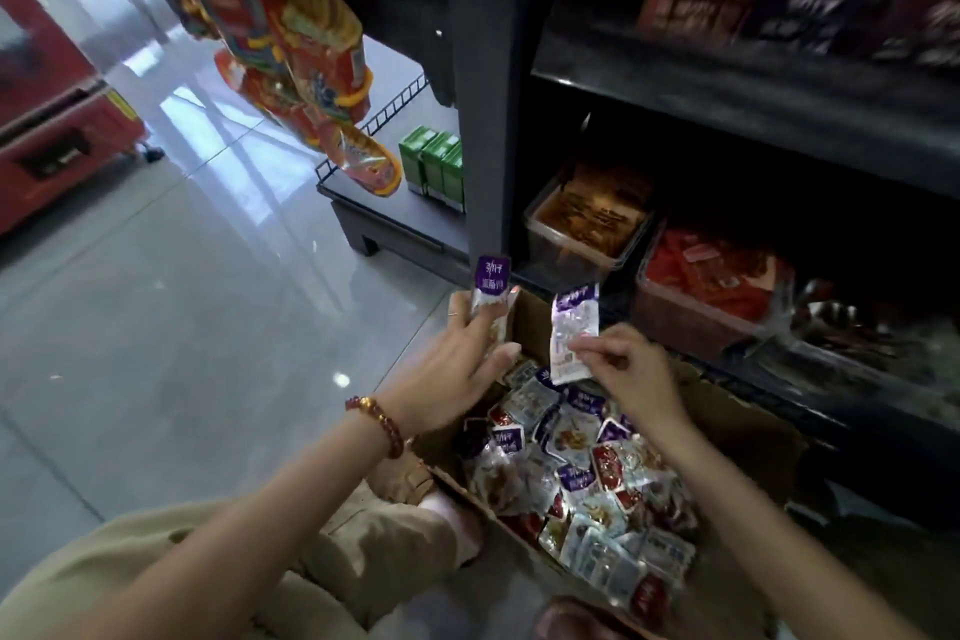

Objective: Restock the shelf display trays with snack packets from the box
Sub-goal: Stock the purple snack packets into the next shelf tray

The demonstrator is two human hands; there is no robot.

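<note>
While both hands are raised over the open box, this moment falls within the picking step of restocking.

Left hand: fingers curled round a purple-topped packet, held upright above the box's far left corner; count, one packet certain, a second behind it cannot be told.

Right hand: thumb and forefinger pinch a second purple packet by its lower edge, just right of the left hand.

Box: cardboard, on the floor directly beneath both hands; packets inside purple and red mixed, too many and too overlapped to count.

Display trays: three clear trays on the low shelf, beyond and right of the right hand; brown-filled tray, red-filled tray, and a blurred third tray.

Step in hand: packets lifted, not yet placed.

Next move, as judged: carrying the purple packets rightward to a matching tray; none of the three visibly holds purple stock, so the correct tray must first be found.
</note>
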